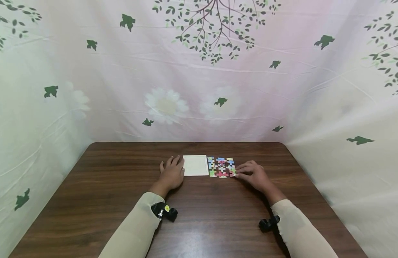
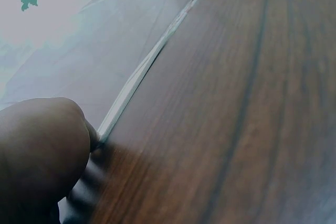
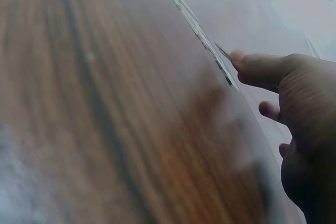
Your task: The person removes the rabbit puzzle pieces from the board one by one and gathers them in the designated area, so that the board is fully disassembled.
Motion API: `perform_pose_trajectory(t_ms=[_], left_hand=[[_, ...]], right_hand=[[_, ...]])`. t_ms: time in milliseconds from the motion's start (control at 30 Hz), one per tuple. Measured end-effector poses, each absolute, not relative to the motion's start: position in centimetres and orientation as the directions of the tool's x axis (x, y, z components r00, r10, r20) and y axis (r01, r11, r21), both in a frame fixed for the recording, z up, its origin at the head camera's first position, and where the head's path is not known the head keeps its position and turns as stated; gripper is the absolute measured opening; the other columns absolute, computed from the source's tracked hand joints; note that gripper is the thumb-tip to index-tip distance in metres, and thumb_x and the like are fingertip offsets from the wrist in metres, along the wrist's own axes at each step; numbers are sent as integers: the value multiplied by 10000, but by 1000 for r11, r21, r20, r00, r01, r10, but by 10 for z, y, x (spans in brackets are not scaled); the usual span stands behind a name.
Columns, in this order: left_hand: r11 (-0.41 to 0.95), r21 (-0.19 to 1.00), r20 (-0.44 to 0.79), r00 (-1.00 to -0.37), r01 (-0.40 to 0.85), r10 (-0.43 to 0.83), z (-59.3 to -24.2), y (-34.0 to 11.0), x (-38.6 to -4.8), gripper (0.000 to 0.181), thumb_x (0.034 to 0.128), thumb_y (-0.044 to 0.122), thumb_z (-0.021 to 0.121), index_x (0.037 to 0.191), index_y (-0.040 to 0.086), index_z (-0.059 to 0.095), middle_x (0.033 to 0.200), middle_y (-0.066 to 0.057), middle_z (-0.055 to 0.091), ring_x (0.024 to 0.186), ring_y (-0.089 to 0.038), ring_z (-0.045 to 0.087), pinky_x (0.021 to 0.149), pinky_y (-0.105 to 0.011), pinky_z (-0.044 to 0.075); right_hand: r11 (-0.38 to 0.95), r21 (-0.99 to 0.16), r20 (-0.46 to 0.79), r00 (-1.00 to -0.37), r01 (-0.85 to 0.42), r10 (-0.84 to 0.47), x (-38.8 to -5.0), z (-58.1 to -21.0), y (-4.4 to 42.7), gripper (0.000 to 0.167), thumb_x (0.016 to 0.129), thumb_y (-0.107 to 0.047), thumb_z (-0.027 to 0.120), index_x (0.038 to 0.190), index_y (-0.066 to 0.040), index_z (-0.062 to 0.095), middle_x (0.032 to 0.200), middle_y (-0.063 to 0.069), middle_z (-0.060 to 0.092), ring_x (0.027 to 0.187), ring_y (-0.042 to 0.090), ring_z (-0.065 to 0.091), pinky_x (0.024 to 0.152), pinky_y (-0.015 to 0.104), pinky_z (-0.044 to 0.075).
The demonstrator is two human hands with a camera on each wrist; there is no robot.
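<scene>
My left hand (image 1: 173, 173) rests on the table at the left edge of a white puzzle board (image 1: 195, 165), its fingers spread and touching that edge. In the left wrist view the board (image 2: 131, 85) shows as a thin strip beside the hand. Directly right of the board lie colourful jigsaw pieces (image 1: 221, 174) in rows, with small gaps between some of them. At their near right corner my right hand (image 1: 254, 175) pinches a jigsaw piece (image 1: 232, 173). The right wrist view shows that piece (image 3: 223, 50) tilted and raised at the fingertips.
Everything stands on a dark brown wooden table (image 1: 205, 215). A pale curtain (image 1: 186, 82) with leaf and flower prints hangs behind and at both sides. Each wrist carries a black camera mount (image 1: 268, 224).
</scene>
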State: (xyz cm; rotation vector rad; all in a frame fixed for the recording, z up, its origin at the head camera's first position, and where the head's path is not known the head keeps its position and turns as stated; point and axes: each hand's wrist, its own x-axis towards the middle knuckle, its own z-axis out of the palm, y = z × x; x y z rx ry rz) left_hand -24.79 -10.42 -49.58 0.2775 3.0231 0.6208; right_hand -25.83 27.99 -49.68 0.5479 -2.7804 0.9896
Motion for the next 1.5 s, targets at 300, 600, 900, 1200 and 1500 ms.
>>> perform_pose_trajectory(t_ms=[300,600,900,1200,1500], left_hand=[[898,402,2,-981,177,192,-495,-103,-247,552,1173,284,407,1700,121,404,1806,-137,303,1687,-422,213,1302,-782,94],[896,408,2,-981,177,193,-494,-104,-246,551,1174,285,410,1699,119,405,1806,-140,302,1688,-423,210,1303,-782,92],[894,410,10,-981,180,193,-496,-105,-247,548,1172,280,403,1696,120,412,1801,-144,312,1683,-427,218,1298,-788,92],[891,417,11,-981,181,194,-498,-105,-248,549,1172,283,404,1698,126,410,1804,-139,308,1686,-424,213,1299,-786,87],[899,399,18,-982,182,190,-501,-106,-250,551,1175,296,405,1701,133,406,1803,-134,310,1688,-419,215,1303,-781,95]], right_hand=[[680,-615,261,-917,-399,-302,-256,-498,283,107,912,-179,904,1006,-230,905,1174,-9,831,1146,226,654,1027,488,521],[670,-621,249,-913,-406,-322,-255,-497,281,89,887,-180,923,956,-232,899,1147,11,821,1150,261,647,1078,545,327],[681,-624,230,-922,-384,-310,-256,-498,281,87,887,-161,921,944,-220,892,1159,30,817,1180,295,642,1090,645,232],[674,-617,233,-912,-407,-337,-257,-498,281,51,895,-197,915,940,-181,895,1147,10,821,1147,267,638,1074,625,238],[689,-619,210,-925,-377,-318,-258,-498,281,81,896,-241,918,925,-170,891,1139,4,825,1155,273,635,1077,633,233]])
